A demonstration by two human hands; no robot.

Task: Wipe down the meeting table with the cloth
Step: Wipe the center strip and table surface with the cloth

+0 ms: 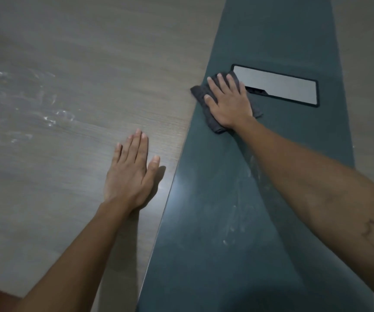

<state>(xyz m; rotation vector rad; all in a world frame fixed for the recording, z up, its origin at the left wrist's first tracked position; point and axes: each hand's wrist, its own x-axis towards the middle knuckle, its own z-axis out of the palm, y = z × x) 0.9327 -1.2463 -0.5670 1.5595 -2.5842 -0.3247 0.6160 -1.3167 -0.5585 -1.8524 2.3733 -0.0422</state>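
The right hand (228, 102) presses a dark cloth (206, 109) under flat, spread fingers, fingertips beside a silver panel (280, 86). The left hand (129, 174) lies flat on the table (57, 109), fingers straight together, holding nothing.

Dim indoor light, soft glare on dark table strip (204, 221), slight blur, wide-angle bending at edges

Two hands (129, 174), one cloth (204, 97), one table (69, 86), one cable hatch (278, 86).

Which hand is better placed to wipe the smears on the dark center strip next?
Right. The right hand already presses the cloth flat on the dark strip; the left hand rests bare on the wood surface.
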